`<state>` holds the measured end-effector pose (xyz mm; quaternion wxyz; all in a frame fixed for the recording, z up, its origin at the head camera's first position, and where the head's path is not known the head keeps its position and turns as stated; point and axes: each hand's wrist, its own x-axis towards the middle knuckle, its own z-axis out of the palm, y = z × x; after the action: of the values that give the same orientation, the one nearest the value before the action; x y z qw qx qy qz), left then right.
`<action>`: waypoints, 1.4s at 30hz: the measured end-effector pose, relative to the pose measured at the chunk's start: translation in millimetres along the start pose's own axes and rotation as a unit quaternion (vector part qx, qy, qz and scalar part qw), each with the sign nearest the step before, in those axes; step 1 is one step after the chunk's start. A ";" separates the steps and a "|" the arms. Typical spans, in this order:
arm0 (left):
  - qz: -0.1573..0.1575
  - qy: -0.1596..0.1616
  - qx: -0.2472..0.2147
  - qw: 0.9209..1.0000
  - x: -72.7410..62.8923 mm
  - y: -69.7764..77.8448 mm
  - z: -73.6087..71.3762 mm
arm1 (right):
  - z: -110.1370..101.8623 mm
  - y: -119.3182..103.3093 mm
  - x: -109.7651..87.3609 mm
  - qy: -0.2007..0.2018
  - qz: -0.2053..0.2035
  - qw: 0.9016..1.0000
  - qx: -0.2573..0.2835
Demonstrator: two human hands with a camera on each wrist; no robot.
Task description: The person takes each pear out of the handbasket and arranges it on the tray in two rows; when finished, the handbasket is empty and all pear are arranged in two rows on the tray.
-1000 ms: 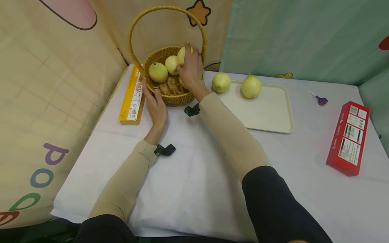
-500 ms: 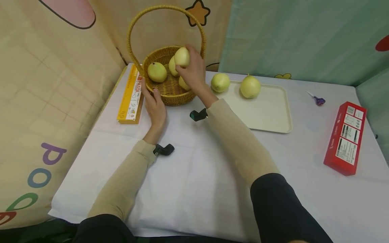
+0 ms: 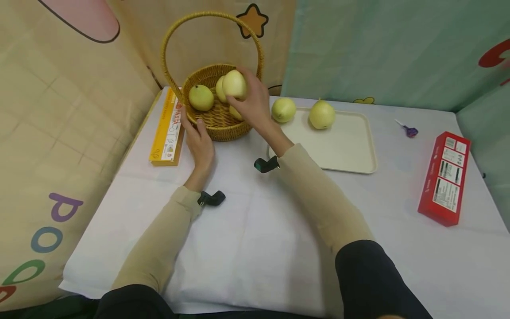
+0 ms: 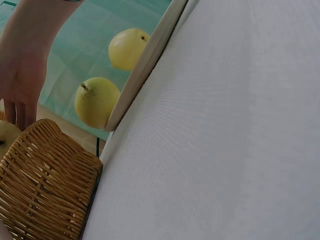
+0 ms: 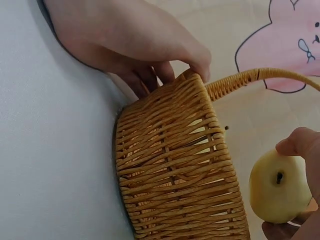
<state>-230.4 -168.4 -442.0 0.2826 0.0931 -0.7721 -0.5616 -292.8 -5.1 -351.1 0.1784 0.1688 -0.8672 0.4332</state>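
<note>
A yellow wicker basket (image 3: 229, 134) with a tall arched handle stands at the back of the table. My left hand (image 3: 201, 144) holds it at the left front, with the thumb (image 5: 200, 62) over the rim in the right wrist view. Above the basket's right part, my right hand (image 3: 256, 101) grips a pale yellow pear (image 3: 234, 84) between thumb and fingers. The right wrist view shows this pear's (image 5: 272, 190) dark stem hollow, beside and above the rim. Inside the basket lie a greener pear (image 3: 201, 98) and others partly hidden by the held one and the hand.
A cream tray (image 3: 346, 146) right of the basket carries two pears, one at its left corner (image 3: 283, 110) and another farther right (image 3: 322, 114). A yellow pasta box (image 3: 165, 133) lies left of the basket. Farther right are a purple-wrapped lollipop (image 3: 410, 131) and a red box (image 3: 444, 179).
My right hand has drawn the pear up and toward me from among the other pears in the basket. The left hand has stayed on the basket; the head view has shifted slightly.
</note>
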 end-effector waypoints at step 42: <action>0.011 0.002 -0.003 1.000 3.5 -3.5 -3.8 | -105.7 30.1 -79.3 0.060 0.025 0.994 0.089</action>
<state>-231.8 -174.3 -443.3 0.2907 0.0848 -0.7706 -0.5607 -219.3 108.7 -348.7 0.2031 0.1360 -0.8169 0.5224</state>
